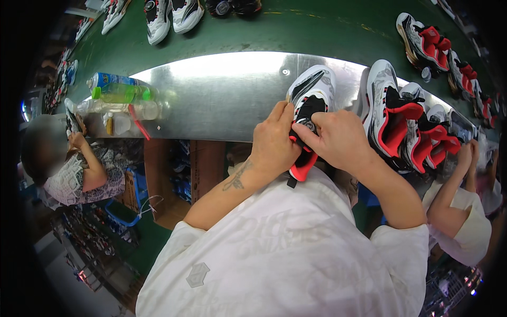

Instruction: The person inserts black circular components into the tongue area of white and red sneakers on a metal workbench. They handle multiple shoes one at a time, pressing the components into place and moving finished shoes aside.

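Note:
A white and grey sneaker [320, 82] with black trim and a red lining lies on the steel worktop in front of me, its toe pointing away. My left hand [274, 138] is closed round the left side of the shoe near its opening. Curled fingers and the thumb of my right hand [340, 138] grip the round lacing dial [307, 126] on the black tongue, partly covering it. The red heel collar [302, 168] shows below my hands, with a black tab hanging from it.
More sneakers [381, 84] stand in a row at my right. A green conveyor belt [274, 31] behind the steel worktop [227, 100] carries other shoes. Bottles [124, 94] and a red-handled tool [139, 124] lie at left. Co-workers sit on both sides; a cardboard box [161, 182] stands below.

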A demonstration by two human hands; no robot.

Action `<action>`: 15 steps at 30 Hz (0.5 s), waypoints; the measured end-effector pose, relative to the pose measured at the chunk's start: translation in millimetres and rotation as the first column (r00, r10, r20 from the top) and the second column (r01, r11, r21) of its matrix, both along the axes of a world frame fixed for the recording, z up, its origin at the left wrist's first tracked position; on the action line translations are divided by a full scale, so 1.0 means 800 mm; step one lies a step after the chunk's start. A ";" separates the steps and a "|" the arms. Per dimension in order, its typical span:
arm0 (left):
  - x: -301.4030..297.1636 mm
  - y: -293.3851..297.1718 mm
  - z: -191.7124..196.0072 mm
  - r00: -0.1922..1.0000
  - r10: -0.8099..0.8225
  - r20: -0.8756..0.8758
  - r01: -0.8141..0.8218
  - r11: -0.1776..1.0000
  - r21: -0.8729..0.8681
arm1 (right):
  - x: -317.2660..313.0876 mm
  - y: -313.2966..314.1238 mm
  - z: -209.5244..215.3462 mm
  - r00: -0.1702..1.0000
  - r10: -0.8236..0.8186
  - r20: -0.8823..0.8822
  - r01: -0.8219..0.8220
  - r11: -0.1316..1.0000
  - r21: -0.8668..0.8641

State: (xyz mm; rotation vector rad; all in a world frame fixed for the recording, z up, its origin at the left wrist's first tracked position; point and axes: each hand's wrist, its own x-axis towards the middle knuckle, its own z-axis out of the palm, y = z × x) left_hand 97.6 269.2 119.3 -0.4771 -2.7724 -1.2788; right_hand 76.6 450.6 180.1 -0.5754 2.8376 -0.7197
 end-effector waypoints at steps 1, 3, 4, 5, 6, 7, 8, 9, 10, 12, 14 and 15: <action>-0.001 0.000 0.000 1.000 -0.009 -0.007 0.009 1.000 0.004 | 0.004 -0.003 -0.004 0.999 -0.034 -0.039 0.034 0.999 -0.010; -0.001 0.000 0.000 1.000 -0.008 0.005 0.008 1.000 0.006 | 0.013 -0.008 -0.008 0.988 -0.105 -0.116 0.102 0.994 -0.035; -0.001 0.001 0.000 1.000 -0.007 0.011 0.007 1.000 0.008 | 0.014 -0.007 -0.007 0.990 -0.097 -0.098 0.096 0.995 -0.014; -0.001 0.001 0.002 1.000 -0.007 0.007 0.007 1.000 0.011 | 0.016 -0.006 -0.005 0.993 -0.090 -0.081 0.091 0.996 0.006; -0.001 0.000 0.003 1.000 -0.009 0.000 0.009 1.000 0.012 | 0.017 -0.005 -0.003 0.994 -0.085 -0.065 0.087 0.996 0.024; -0.002 -0.001 0.005 1.000 -0.010 -0.007 0.010 1.000 0.013 | 0.018 -0.001 0.002 0.998 -0.057 -0.033 0.059 0.998 0.038; -0.003 -0.002 0.007 1.000 -0.021 -0.010 0.021 0.999 0.033 | 0.019 0.004 0.010 1.000 -0.029 -0.002 0.029 0.998 0.051; -0.004 -0.003 0.010 1.000 -0.028 -0.011 0.029 0.998 0.055 | 0.021 0.008 0.015 0.999 0.001 0.033 -0.003 0.998 0.065; -0.004 -0.005 0.012 0.999 -0.035 -0.012 0.036 0.996 0.077 | 0.027 0.012 0.017 1.000 0.021 -0.019 -0.020 0.997 0.077; -0.002 -0.005 0.007 0.999 -0.034 -0.007 0.034 0.999 0.038 | 0.044 0.017 0.024 0.990 0.064 -0.124 -0.051 0.993 0.105; -0.001 -0.006 0.004 0.999 -0.045 0.012 0.045 0.999 -0.009 | 0.050 0.006 0.017 0.995 0.047 -0.093 -0.030 0.983 0.181; -0.003 -0.006 0.004 0.998 -0.065 0.025 0.066 0.997 -0.035 | 0.049 0.001 0.006 0.993 0.017 -0.117 0.005 0.983 0.182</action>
